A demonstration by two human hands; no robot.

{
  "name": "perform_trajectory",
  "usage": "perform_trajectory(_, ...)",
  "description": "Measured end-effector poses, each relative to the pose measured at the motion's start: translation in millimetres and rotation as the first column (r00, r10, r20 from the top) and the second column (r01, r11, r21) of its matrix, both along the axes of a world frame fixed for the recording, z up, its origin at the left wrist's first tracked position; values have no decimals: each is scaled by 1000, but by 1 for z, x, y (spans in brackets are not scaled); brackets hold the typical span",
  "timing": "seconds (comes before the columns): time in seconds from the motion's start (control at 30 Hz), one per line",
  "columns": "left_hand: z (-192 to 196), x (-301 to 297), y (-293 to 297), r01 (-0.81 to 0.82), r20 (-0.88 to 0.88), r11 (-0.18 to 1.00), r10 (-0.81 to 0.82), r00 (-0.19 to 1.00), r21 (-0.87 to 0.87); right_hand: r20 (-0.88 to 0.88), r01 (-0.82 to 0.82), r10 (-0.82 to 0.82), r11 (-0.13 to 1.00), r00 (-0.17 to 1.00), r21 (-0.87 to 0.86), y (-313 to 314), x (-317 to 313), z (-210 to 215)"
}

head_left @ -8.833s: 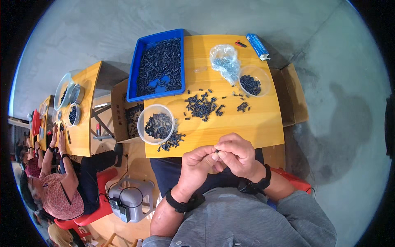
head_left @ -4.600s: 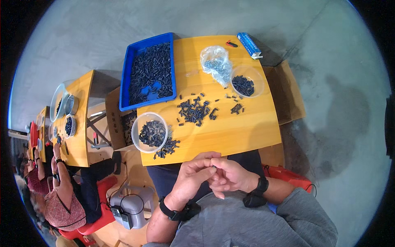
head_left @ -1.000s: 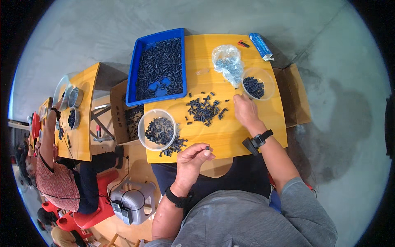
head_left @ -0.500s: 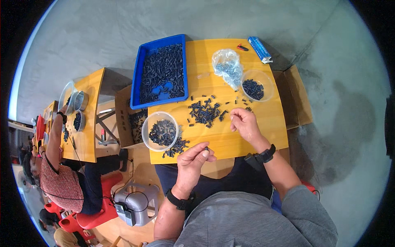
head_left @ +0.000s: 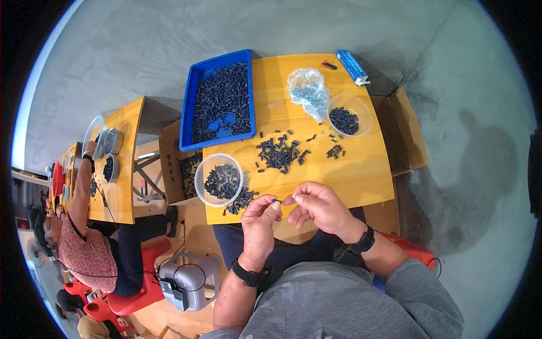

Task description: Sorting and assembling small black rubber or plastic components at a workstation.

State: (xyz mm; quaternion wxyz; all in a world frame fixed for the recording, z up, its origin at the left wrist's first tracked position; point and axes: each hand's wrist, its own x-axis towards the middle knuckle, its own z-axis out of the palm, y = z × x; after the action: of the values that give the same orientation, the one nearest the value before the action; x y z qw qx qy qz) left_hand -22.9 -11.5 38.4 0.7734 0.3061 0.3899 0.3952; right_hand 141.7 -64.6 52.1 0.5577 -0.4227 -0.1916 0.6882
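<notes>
The left hand (head_left: 258,225) pinches 1 black piece (head_left: 276,201), seemingly unfinished, the right hand (head_left: 319,208) an indistinct tiny part (head_left: 294,197), with the loose pile (head_left: 279,153) at 12 o'clock apparently left.

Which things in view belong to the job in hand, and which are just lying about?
Likely in use:
black piece in the left grip
loose black pieces
blue tray
left tub
right tub
clear bag

Seemingly just lying about:
red-and-black tool
blue carton
grey stool

From the wearer's head, one wide fisheye view faces down over the nearby hands (head_left: 259,227) and table (head_left: 361,172).
</notes>
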Motion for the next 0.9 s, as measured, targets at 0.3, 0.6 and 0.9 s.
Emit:
perform_trajectory(0.3,-10,2,-8,67,-164,978,-34,986,196,254,-32,31,1000,967,-1,1,-16,-8)
perform_trajectory(0.6,-6,-5,-8,275,-462,920,-122,879,280,389,-14,-7,999,921,52,-3,-16,-10)
perform_trajectory(0.9,9,-3,7,549,-615,818,-345,709,174,531,-138,116,990,839,2,-13,-11,-7)
